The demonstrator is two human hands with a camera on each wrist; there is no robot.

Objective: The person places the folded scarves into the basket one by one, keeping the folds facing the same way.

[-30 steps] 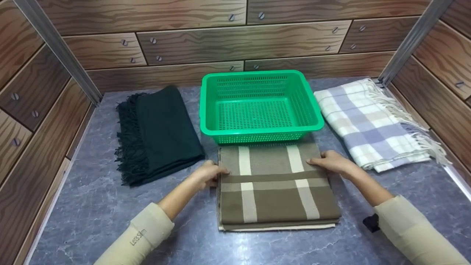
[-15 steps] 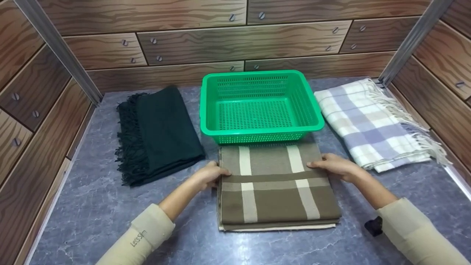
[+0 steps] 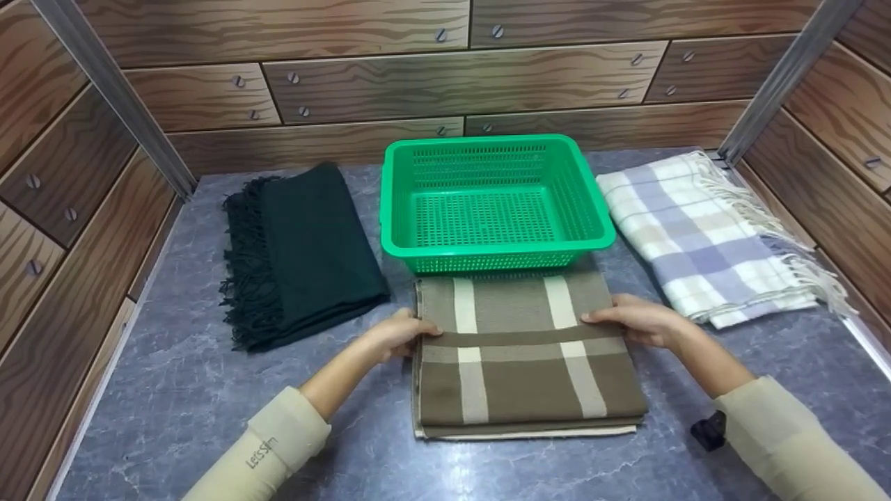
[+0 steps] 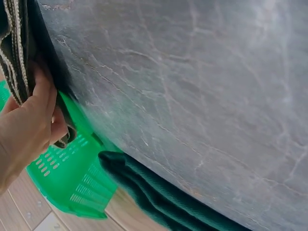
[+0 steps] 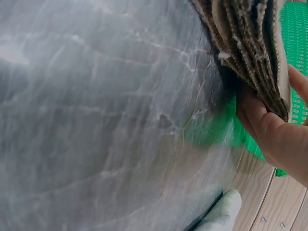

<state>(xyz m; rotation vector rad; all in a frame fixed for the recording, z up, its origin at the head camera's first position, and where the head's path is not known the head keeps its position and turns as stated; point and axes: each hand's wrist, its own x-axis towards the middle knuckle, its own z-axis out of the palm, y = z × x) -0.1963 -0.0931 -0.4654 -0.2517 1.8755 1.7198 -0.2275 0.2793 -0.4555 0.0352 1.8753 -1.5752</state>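
A folded brown scarf (image 3: 525, 376) with cream and taupe stripes lies in front of the green basket (image 3: 498, 247). At its left edge my left hand (image 3: 395, 335) grips the layers, thumb on top and fingers curled beneath, as the left wrist view shows on the scarf's edge (image 4: 17, 53). My right hand (image 3: 644, 320) holds the opposite edge the same way. In the right wrist view, the stacked folds (image 5: 250, 53) sit between thumb and fingers, with fingertips tucked under and partly hidden.
A folded black fringed scarf (image 3: 313, 257) lies to the left. On the right is a white and lavender plaid scarf (image 3: 703, 236) with fringe. The grey marbled table (image 3: 174, 390) is walled in by wood-patterned panels (image 3: 459, 83) at the back and sides.
Both hands have slid very slightly towards the near side along the brown scarf's edges. The scarf, basket and other scarves stay in place.
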